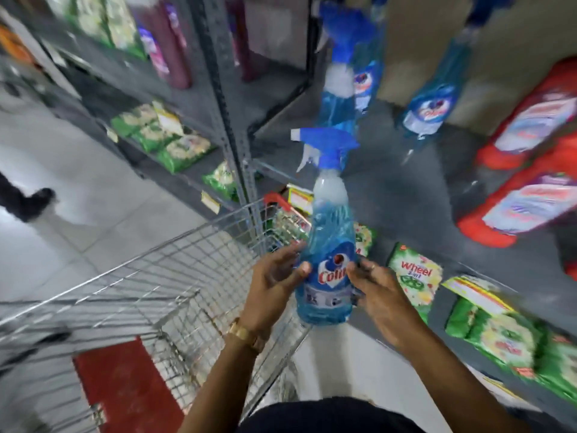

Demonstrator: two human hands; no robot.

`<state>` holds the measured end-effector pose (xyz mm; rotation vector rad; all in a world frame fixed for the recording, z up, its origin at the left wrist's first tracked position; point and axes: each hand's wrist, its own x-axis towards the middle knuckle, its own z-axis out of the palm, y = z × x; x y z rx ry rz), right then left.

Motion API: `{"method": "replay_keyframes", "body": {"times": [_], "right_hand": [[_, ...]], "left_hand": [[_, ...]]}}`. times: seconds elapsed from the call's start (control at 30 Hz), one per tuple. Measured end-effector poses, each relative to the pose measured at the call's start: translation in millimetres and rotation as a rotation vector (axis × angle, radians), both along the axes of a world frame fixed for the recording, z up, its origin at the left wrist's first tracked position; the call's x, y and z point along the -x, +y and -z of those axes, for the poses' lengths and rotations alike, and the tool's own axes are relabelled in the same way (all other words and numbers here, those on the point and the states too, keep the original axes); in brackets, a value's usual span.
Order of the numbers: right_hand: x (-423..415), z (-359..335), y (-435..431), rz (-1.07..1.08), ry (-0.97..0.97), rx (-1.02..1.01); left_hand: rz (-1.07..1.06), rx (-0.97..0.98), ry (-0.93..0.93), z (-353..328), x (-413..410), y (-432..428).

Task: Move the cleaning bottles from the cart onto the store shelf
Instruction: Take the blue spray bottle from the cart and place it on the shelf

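Note:
A blue spray bottle (pixel 327 242) with a blue-and-white trigger head stands upright in the air above the right rim of the wire cart (pixel 150 285). My left hand (pixel 274 285) grips its lower left side, thumb on the label. My right hand (pixel 384 298) holds the lower right side. Three more blue spray bottles (pixel 340 79), (pixel 368 73), (pixel 437 98) stand on the dark grey store shelf (pixel 390 189) ahead, blurred.
Red cleaner bottles (pixel 527 126) stand at the shelf's right. Green detergent packs (pixel 412 276) fill the lower shelf at right and the left shelves (pixel 175 142). A grey upright post (pixel 231 120) divides the shelving. A person's dark shoe (pixel 31 201) is on the floor at left.

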<state>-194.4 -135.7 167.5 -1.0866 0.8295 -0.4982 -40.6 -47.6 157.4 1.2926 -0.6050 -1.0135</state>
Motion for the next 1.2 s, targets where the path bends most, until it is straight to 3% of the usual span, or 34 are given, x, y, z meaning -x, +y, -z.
{"method": "replay_keyframes", "body": {"times": [0.23,0.33,0.53,0.77,1.2], "right_hand": [[46,-19,-30,0.183,-0.115,0.188],[43,-30,-60,0.252,-0.155,0.355],[25,-36,-132,0.344,-0.147,0.489],[13,-16,-170,0.473,-0.06,0.508],[11,-14,-170,0.478,0.009,0.546]], "left_hand": [[0.179,0.101,-0.055,-22,32,-55],[0.222,0.163,-0.139,-37,33,-93],[0.294,0.258,-0.296,-58,23,-178],[0.278,0.248,-0.336,-34,19,-229],[0.228,0.275,-0.266,-18,28,-235]]}}
